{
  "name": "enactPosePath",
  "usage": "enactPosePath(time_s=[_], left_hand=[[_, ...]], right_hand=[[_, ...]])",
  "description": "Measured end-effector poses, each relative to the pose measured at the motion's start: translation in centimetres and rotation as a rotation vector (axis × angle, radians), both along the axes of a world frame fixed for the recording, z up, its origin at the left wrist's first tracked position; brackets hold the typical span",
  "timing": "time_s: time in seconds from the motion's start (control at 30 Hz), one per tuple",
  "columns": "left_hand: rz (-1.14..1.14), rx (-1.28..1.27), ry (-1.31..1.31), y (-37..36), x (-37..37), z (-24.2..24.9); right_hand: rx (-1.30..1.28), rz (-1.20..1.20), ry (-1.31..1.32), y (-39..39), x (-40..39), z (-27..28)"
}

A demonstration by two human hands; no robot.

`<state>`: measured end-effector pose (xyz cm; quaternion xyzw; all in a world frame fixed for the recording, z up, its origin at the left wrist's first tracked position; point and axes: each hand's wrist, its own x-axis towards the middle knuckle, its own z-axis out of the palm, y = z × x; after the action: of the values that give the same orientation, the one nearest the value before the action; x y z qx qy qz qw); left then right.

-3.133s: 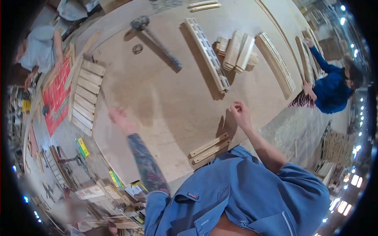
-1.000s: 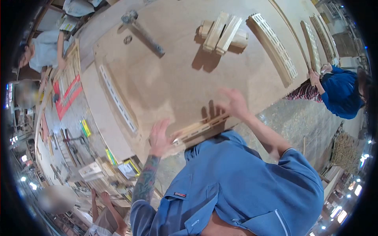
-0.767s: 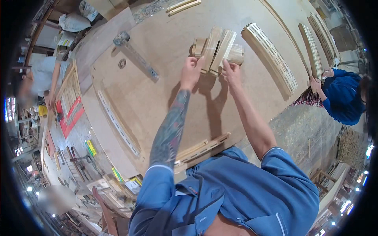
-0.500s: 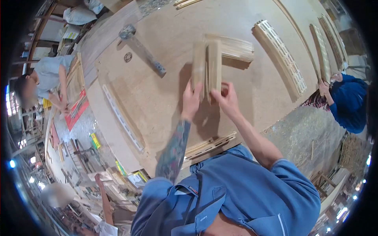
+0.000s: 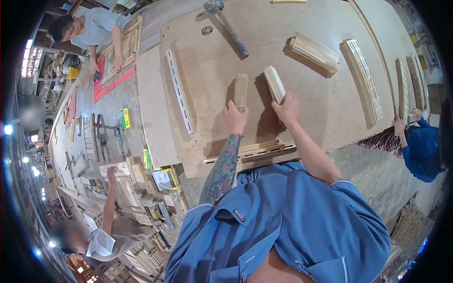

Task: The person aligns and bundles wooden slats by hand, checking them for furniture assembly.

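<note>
My left hand (image 5: 235,119) is closed around a short bundle of wooden slats (image 5: 241,88), which points away from me over the board. In my right hand (image 5: 287,110) is a second bundle of pale slats (image 5: 274,84), tilted, its far end leaning to the left. A gap separates the two bundles, and both cast shadows on the board. Beyond my right hand lies a loose stack of wooden slats (image 5: 314,54). Close to my body, near the board's front edge, slotted wooden rails (image 5: 255,151) lie lengthwise. The slats' lower ends are hidden by my fingers.
A mallet (image 5: 227,32) lies at the far side of the large board (image 5: 207,61). One slotted rail (image 5: 180,92) is on the left, and a stack of slotted rails (image 5: 363,80) on the right. Co-workers are at the left, lower left and right, one (image 5: 420,151) handling rails.
The two bundles, close together before, are now apart, with my hands spread and the right bundle tilted. The view has shifted, so the mallet and loose stack appear farther up and to the right.
</note>
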<state>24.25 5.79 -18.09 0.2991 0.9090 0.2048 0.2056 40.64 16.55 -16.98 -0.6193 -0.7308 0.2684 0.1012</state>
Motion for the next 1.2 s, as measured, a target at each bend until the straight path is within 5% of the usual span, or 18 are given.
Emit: enactPosePath(time_s=[0.23, 0.43, 0.53, 0.63, 0.77, 0.83, 0.93, 1.03, 1.2], left_hand=[[0.238, 0.374, -0.177, -0.8, -1.9, -1.3], [0.131, 0.348, 0.012, -1.2, -2.6, -3.0], [0.197, 0.302, -0.196, -1.2, -2.6, 0.7], [0.341, 0.307, 0.08, -3.0, -4.3, 0.3], [0.245, 0.269, 0.167, -2.6, -3.2, -2.6], [0.282, 0.29, -0.026, -3.5, -4.5, -1.8], [0.383, 0.212, 0.253, -5.4, -6.3, -2.0], [0.278, 0.175, 0.25, -4.6, -5.8, -3.0], [0.198, 0.069, 0.069, -4.3, -8.5, -1.2]], right_hand=[[-0.256, -0.042, 0.271, -0.9, -2.5, 0.3], [-0.018, -0.174, 0.118, -0.6, -2.2, -3.2], [-0.148, -0.252, 0.449, -0.8, -2.1, -0.4], [-0.001, -0.225, 0.148, 1.4, 1.6, -2.6], [0.035, -0.204, 0.17, -0.4, -0.3, -2.5], [-0.043, -0.204, 0.231, 0.7, 1.2, -3.3], [0.156, -0.326, 0.011, 2.6, 4.3, -2.9], [0.133, -0.058, 0.019, 2.1, 3.6, -1.7], [0.058, 0.008, 0.03, 4.2, 3.8, -1.9]])
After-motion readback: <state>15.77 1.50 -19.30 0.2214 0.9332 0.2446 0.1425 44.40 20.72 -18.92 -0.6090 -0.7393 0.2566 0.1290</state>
